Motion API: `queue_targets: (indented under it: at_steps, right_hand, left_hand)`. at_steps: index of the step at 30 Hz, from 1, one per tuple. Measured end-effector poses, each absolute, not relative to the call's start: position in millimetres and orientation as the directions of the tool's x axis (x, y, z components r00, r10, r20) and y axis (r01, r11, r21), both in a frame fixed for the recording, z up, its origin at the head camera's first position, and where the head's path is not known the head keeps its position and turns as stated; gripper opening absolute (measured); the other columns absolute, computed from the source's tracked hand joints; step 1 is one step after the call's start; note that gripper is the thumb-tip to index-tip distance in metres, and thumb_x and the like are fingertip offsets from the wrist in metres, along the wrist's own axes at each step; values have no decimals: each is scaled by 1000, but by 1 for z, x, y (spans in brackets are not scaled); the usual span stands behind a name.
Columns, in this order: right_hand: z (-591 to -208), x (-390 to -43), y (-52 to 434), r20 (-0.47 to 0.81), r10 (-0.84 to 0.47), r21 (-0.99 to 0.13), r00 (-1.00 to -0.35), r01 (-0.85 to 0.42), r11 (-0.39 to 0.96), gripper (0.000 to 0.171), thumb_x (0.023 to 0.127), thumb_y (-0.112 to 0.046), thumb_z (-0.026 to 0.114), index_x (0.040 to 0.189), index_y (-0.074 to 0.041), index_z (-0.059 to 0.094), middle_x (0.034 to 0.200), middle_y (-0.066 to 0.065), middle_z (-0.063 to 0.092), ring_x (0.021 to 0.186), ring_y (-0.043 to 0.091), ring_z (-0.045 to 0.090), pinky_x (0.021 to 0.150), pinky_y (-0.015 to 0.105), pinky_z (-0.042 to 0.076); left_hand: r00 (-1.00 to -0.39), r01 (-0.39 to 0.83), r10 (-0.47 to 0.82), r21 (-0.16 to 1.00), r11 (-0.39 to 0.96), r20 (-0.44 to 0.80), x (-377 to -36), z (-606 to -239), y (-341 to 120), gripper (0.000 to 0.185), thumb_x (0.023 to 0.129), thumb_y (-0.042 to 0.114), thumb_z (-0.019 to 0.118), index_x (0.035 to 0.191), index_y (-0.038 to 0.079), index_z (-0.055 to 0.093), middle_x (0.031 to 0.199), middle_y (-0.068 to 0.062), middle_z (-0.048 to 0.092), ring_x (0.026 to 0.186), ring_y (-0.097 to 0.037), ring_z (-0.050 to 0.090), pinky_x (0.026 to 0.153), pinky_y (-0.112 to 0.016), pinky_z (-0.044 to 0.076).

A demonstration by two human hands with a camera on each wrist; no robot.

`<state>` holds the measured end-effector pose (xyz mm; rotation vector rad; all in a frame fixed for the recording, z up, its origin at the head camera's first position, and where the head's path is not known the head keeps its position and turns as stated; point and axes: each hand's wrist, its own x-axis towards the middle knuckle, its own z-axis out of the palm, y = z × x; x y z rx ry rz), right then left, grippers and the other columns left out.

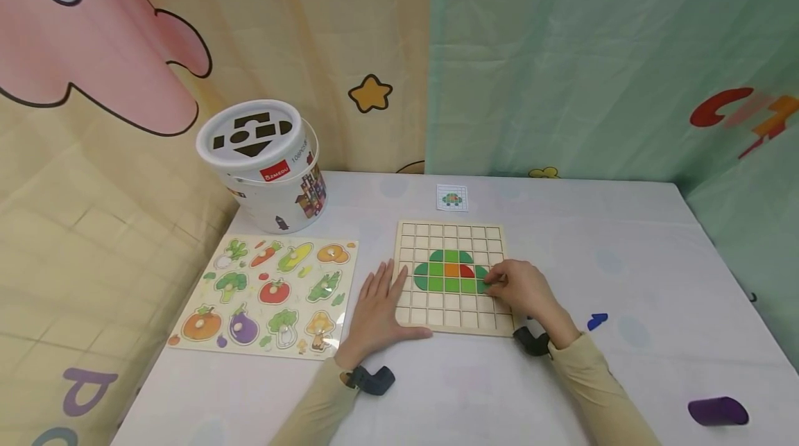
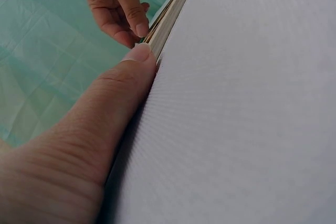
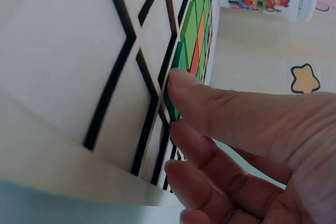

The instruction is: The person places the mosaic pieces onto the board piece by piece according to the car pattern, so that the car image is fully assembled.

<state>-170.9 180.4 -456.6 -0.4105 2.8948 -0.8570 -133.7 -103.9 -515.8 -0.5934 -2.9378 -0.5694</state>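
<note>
- Left hand (image 1: 382,307): flat, fingers straight, pressing grid board (image 1: 451,234) left edge.
- Right hand (image 1: 521,288): fingertips pinch green tile (image 3: 173,109); tile mostly hidden by fingers.

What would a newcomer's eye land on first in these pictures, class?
First comes the wooden grid board at the table's centre, with its green, orange and red tile shape. The right hand pinches a green tile at the shape's right edge, and the left hand rests flat on the board's left rim. At far left stands a white bucket.

Green tile (image 1: 483,286) on gridded board (image 1: 451,279)
</note>
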Motion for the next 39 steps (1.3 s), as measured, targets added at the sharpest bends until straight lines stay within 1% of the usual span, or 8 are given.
queue_targets:
  at_steps: [8,17,22,27,29,34,37,39]
  right_hand:
    - [-457,-176,183,-54,-294,-538,-954,-220,814,12,76,-10,79,84,-8,71,73,-5,60,65,12,52,57,31,44]
    - [-455,-173,192,-60,-340,-571,-938,-247,783,10,81,-13,75,89,-8,72,78,-4,62,68,13,51,59,30,45]
    - [-447,-165,211,1,-338,-611,-941,-268,745,9,84,-12,72,92,-8,72,83,-3,64,69,13,53,54,29,44]
    - [-439,-156,237,102,-263,-580,-959,-272,768,9,86,-12,71,93,-7,73,83,-1,65,71,15,55,52,28,43]
    - [-437,-152,246,105,-238,-570,-966,-254,781,8,85,-12,71,92,-7,72,82,-1,64,70,16,54,52,28,43]
    - [-438,-142,261,7,-233,-580,-973,-193,792,10,83,-14,74,90,-8,71,78,-2,60,66,15,51,49,27,42]
    - [-443,-137,263,-57,-255,-594,-965,-173,786,12,81,-19,76,87,-10,70,76,-4,58,63,14,48,47,26,41]
    - [-446,-134,261,-70,-264,-587,-962,-174,791,13,79,-22,78,83,-13,70,74,-6,58,62,14,47,48,26,41]
  left_hand:
    - [-925,381,354,332,863,140,-134,-517,-104,120,63,82,59,152,11,20,157,-14,11,143,-27,2,114,-40,0]
    - [-926,379,355,331,864,132,-133,-516,-103,121,63,82,59,152,12,19,157,-13,9,143,-26,2,114,-40,0]
    - [-919,393,360,329,858,161,-133,-516,-103,120,63,82,60,152,10,22,157,-15,12,143,-29,5,114,-42,3]
    - [-915,403,362,326,855,179,-133,-516,-103,120,64,82,59,151,9,24,156,-16,14,143,-31,8,114,-44,5]
    - [-917,398,362,326,857,169,-133,-516,-103,120,64,82,59,151,9,23,156,-16,14,143,-30,7,114,-43,4]
    - [-917,399,362,338,853,170,-133,-514,-104,119,64,81,60,151,9,24,156,-17,14,143,-30,7,114,-44,5]
    - [-916,401,360,348,847,179,-132,-514,-103,119,64,80,61,151,8,24,155,-18,15,143,-31,8,114,-45,5]
    - [-916,400,360,349,847,178,-133,-514,-103,119,64,80,61,151,8,24,155,-18,15,143,-31,8,114,-45,5]
